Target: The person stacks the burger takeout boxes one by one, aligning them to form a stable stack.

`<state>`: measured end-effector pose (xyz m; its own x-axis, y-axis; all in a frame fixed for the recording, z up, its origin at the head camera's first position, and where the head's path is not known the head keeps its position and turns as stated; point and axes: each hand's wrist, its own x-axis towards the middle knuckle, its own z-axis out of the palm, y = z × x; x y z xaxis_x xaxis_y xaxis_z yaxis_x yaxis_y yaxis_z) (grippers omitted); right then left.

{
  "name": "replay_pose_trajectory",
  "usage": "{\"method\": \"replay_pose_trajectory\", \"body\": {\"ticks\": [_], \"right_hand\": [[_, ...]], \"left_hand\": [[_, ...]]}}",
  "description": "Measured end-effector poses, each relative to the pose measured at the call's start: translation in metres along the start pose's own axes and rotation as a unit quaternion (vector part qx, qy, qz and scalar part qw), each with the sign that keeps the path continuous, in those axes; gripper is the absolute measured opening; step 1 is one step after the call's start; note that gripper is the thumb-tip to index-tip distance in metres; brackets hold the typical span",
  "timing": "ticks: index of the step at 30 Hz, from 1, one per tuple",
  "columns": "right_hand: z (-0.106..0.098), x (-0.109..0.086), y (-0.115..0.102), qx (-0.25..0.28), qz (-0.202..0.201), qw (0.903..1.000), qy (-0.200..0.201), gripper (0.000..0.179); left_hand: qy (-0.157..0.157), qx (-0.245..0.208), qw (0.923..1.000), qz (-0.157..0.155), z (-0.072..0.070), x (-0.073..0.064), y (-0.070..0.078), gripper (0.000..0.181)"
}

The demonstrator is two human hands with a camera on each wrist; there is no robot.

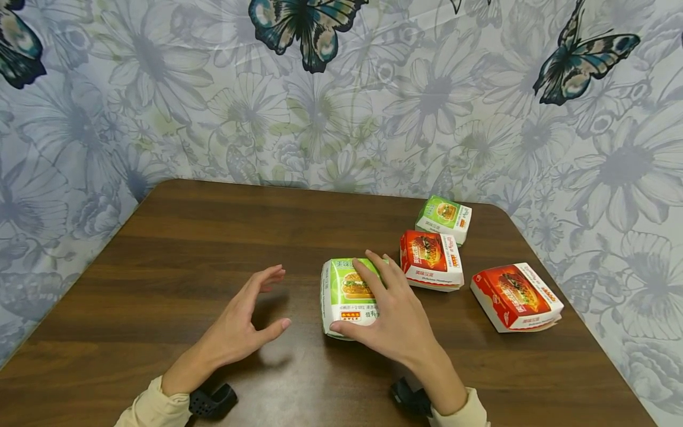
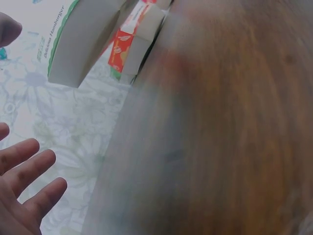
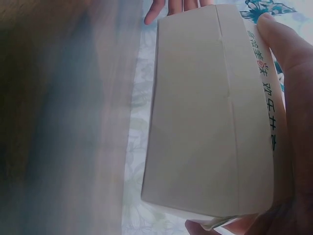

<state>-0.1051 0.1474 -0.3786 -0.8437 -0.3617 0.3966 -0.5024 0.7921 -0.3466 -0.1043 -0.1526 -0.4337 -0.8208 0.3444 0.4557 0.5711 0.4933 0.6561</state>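
Note:
My right hand [image 1: 397, 320] holds a green-and-white hamburger box [image 1: 349, 284] from above, thumb at its near edge and fingers across its far right part. In the right wrist view, a blank white side of the box [image 3: 195, 112] fills the middle, and wallpaper shows beneath it, so it is off the table. The thumb [image 3: 288, 44] lies along its upper edge. My left hand [image 1: 242, 329] hovers left of the box, fingers apart and thumb out, touching nothing. In the left wrist view, the left fingers [image 2: 29, 164] are spread.
A red hamburger box [image 1: 429, 258] stands right of the right hand, with a green one [image 1: 444, 216] close behind it. Farther right, another red box [image 1: 514, 299] sits near the edge of the brown wooden table [image 1: 187, 261]. Floral cloth [image 1: 320, 130] hangs behind.

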Motion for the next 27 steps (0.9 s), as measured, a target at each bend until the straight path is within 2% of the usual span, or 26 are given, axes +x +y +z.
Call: {"method": "replay_pose_trajectory", "body": {"ticks": [7, 27], "right_hand": [[0.004, -0.001, -0.002, -0.004, -0.003, 1.0000, -0.007, 0.103], [0.013, -0.003, -0.008, -0.016, 0.024, 0.9993, -0.022, 0.102]], "left_hand": [[-0.006, 0.001, 0.9999, 0.009, 0.001, -0.001, -0.001, 0.091], [-0.027, -0.010, 0.9996, -0.001, 0.003, -0.002, 0.001, 0.091]]}}
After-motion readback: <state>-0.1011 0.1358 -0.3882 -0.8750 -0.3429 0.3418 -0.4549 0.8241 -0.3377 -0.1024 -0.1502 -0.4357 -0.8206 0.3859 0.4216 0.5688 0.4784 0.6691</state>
